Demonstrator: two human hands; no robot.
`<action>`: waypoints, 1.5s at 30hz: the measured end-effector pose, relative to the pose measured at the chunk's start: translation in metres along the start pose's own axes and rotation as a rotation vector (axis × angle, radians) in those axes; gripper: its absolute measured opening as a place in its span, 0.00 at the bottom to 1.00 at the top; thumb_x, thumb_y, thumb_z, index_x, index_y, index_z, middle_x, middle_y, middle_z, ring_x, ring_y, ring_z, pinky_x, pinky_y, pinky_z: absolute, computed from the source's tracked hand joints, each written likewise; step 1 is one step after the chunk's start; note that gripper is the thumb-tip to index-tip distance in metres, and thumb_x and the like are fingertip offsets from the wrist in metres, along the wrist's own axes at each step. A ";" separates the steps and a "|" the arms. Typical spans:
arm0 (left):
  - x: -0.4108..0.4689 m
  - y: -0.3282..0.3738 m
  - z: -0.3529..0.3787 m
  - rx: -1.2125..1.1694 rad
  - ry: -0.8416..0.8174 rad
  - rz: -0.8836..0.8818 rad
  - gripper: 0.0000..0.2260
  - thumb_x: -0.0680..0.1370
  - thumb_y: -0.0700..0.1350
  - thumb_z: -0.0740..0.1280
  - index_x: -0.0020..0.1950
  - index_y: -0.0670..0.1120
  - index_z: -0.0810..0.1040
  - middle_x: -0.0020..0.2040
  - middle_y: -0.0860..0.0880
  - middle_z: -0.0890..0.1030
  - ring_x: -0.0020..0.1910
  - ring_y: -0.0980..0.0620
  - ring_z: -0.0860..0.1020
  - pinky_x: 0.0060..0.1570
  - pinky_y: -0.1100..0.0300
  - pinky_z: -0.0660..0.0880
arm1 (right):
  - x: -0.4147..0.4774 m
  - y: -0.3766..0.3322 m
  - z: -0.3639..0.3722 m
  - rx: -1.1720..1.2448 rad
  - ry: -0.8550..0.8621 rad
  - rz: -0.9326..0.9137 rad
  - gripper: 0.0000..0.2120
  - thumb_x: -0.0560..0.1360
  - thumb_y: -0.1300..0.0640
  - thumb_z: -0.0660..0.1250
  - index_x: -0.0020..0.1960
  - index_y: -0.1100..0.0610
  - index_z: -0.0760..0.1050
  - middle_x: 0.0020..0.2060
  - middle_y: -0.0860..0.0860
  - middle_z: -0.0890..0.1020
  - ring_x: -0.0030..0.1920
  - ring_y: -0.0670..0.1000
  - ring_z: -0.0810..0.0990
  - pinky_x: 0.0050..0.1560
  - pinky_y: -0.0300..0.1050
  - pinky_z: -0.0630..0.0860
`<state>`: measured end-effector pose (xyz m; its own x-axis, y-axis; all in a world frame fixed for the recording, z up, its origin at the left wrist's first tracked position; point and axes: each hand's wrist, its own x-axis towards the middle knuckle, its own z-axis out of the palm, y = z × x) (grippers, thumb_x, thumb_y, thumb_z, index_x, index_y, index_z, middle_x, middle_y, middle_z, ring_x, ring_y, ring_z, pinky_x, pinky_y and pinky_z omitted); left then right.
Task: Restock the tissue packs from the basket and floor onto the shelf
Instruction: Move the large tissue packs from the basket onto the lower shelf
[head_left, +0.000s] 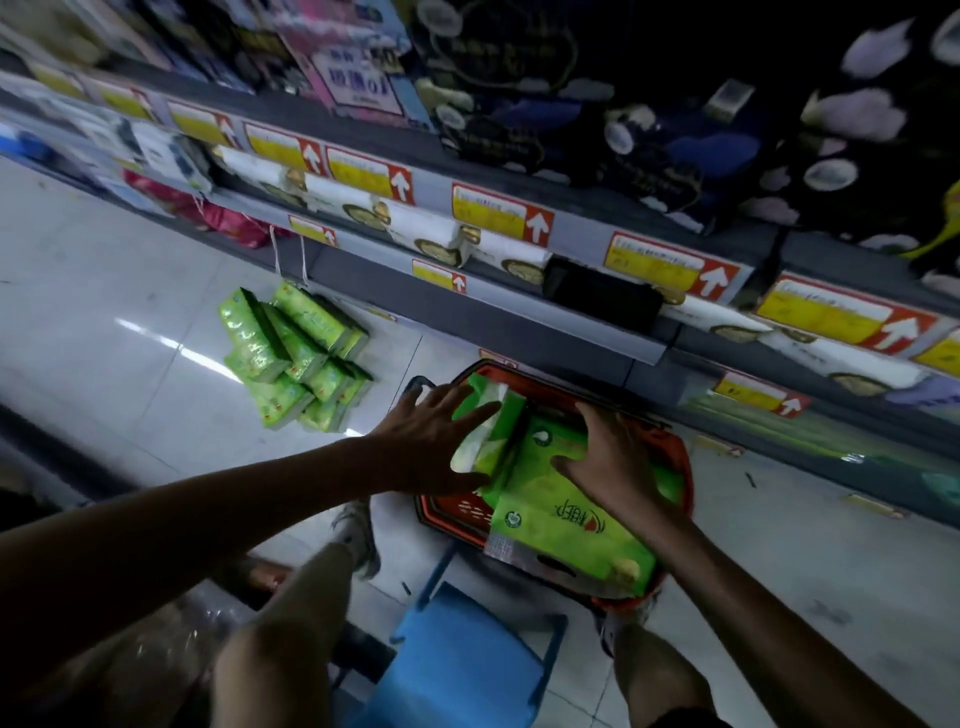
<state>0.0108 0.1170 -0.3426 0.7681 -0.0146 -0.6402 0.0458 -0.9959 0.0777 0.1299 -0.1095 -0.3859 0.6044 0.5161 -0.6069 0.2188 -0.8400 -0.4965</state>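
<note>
A red basket (680, 457) stands on the floor below the shelf (519, 312). A large green bag of tissue packs (566, 525) lies across it. My left hand (431, 441) is spread with straight fingers against a single green tissue pack (488, 431) tilted at the bag's far end. My right hand (613, 457) lies on top of the bag, fingers curved over its surface. A pile of several green tissue packs (296, 353) sits on the floor to the left, against the shelf base.
A blue stool (467, 665) stands between my legs. The shelves hold white tissue boxes (431, 228) and dark printed packs (649, 114), with yellow price tags (493, 213) along the edges. A black gap (602, 296) shows in the lower row. Pale tiled floor (104, 312) lies left.
</note>
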 end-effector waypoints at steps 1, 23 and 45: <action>0.010 -0.008 0.004 0.010 -0.005 0.033 0.47 0.72 0.79 0.50 0.85 0.58 0.45 0.85 0.40 0.54 0.82 0.38 0.57 0.77 0.35 0.60 | 0.003 0.002 0.005 0.004 0.014 0.006 0.42 0.74 0.44 0.76 0.81 0.54 0.61 0.78 0.55 0.68 0.78 0.58 0.64 0.74 0.54 0.66; 0.131 -0.082 0.174 -0.541 0.396 0.207 0.40 0.76 0.70 0.64 0.84 0.56 0.57 0.83 0.46 0.57 0.79 0.41 0.64 0.67 0.41 0.75 | 0.073 0.058 0.163 -0.305 0.288 -0.159 0.46 0.75 0.26 0.57 0.83 0.52 0.56 0.79 0.59 0.62 0.79 0.62 0.62 0.78 0.66 0.60; 0.182 -0.028 0.224 -0.875 0.719 0.309 0.26 0.77 0.63 0.63 0.75 0.60 0.73 0.74 0.52 0.63 0.73 0.58 0.67 0.73 0.62 0.64 | 0.082 0.139 0.211 -0.532 0.579 -0.359 0.43 0.78 0.25 0.53 0.83 0.50 0.57 0.79 0.57 0.64 0.80 0.61 0.60 0.80 0.64 0.55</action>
<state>0.0058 0.1224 -0.6327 0.9946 0.0875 0.0551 0.0025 -0.5537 0.8327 0.0480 -0.1491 -0.6356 0.6932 0.7206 0.0145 0.7137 -0.6834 -0.1535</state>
